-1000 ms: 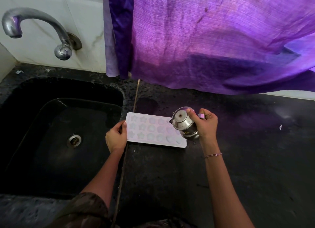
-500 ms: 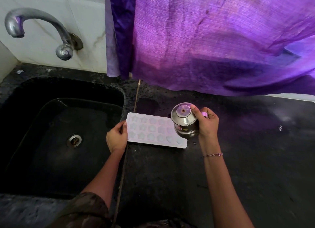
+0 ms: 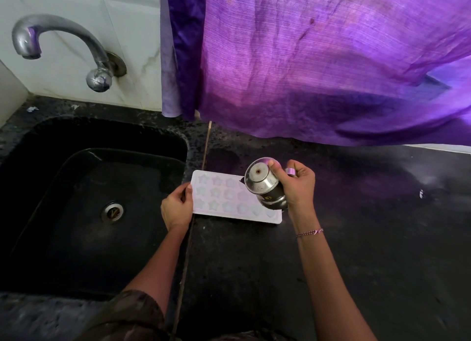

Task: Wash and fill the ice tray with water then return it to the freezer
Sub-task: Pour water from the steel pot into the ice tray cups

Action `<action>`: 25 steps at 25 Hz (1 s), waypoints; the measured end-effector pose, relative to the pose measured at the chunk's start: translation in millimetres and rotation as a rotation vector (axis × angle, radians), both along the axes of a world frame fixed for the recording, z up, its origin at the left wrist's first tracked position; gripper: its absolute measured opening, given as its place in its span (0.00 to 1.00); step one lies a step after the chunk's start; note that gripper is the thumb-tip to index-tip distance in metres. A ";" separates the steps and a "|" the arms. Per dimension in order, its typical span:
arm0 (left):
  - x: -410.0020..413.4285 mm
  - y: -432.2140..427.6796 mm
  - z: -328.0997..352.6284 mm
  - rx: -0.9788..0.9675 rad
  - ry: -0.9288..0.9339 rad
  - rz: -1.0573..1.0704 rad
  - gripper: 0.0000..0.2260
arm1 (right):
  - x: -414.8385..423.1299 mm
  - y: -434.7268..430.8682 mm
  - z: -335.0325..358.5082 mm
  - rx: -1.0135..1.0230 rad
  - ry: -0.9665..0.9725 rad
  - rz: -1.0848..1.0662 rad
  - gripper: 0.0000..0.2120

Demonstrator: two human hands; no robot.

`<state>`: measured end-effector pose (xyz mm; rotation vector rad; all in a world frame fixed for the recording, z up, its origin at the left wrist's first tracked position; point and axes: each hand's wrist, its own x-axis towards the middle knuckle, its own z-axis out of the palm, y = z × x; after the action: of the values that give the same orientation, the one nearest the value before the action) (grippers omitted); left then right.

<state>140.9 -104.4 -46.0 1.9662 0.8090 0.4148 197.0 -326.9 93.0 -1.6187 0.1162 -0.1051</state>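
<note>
A white ice tray (image 3: 224,195) with star-shaped cells lies flat on the dark countertop (image 3: 356,238), just right of the sink. My left hand (image 3: 177,208) holds its left end, thumb on the tray's edge. My right hand (image 3: 297,185) grips a small steel pot (image 3: 265,183), tipped steeply over the tray's right end with its bottom facing the camera. The pot hides the tray's cells beneath it. I cannot make out any water stream.
A black sink (image 3: 76,200) with a round drain (image 3: 112,211) sits to the left. A metal tap (image 3: 63,47) curves out from the white tiled wall above it. A purple curtain (image 3: 318,60) hangs over the back of the counter.
The steel pot has tipped further, so its bottom now faces up toward the camera. It stays over the tray's right end. My left hand has kept its hold.
</note>
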 end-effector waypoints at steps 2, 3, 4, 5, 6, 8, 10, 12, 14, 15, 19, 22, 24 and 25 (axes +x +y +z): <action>0.4 0.2 0.1 -0.003 0.006 -0.003 0.10 | -0.4 2.8 0.5 -0.046 -0.007 0.001 0.25; 0.5 0.2 0.4 -0.004 0.011 -0.004 0.10 | -0.1 3.8 0.2 -0.065 -0.008 -0.002 0.26; 0.4 0.3 0.4 -0.005 0.013 -0.005 0.10 | 0.1 4.2 0.0 -0.081 -0.008 -0.006 0.26; 0.3 0.4 0.3 -0.005 0.013 -0.006 0.10 | 0.3 4.7 -0.3 -0.095 -0.008 -0.009 0.26; 0.2 0.6 0.1 -0.005 0.011 -0.008 0.10 | 0.5 4.9 -0.4 -0.109 -0.008 -0.009 0.25; 0.0 0.7 0.1 -0.003 0.010 -0.012 0.10 | 0.8 5.0 -0.4 -0.134 -0.012 -0.004 0.24; -0.1 0.7 0.3 -0.003 0.007 -0.013 0.10 | 0.6 5.4 -0.3 -0.148 -0.023 -0.006 0.24; 0.1 0.6 -0.2 -0.001 0.004 -0.015 0.10 | 0.3 5.0 -0.3 -0.136 -0.027 -0.012 0.25; 0.2 0.6 -0.5 -0.004 0.003 -0.012 0.10 | -0.2 4.1 0.8 -0.099 -0.028 -0.023 0.25; 0.3 0.6 -0.9 -0.005 0.002 -0.010 0.10 | -0.1 3.3 1.3 -0.064 -0.025 -0.029 0.25; -0.1 0.7 -0.9 -0.002 -0.002 -0.009 0.10 | 1.3 -0.7 0.8 0.086 0.017 -0.053 0.26; -0.2 0.4 -0.8 0.000 -0.001 -0.005 0.10 | 1.9 -3.3 -0.2 0.172 0.053 -0.068 0.24; 0.1 0.8 -1.0 0.000 -0.004 -0.006 0.10 | 1.7 -3.5 0.3 0.199 0.060 -0.080 0.23; 0.2 0.8 -1.3 0.002 -0.006 -0.007 0.10 | 2.0 -3.4 0.7 0.214 0.060 -0.085 0.23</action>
<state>141.1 -103.6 -47.2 1.9680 0.7977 0.4173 199.0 -330.3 93.6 -1.4041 0.2349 -0.1061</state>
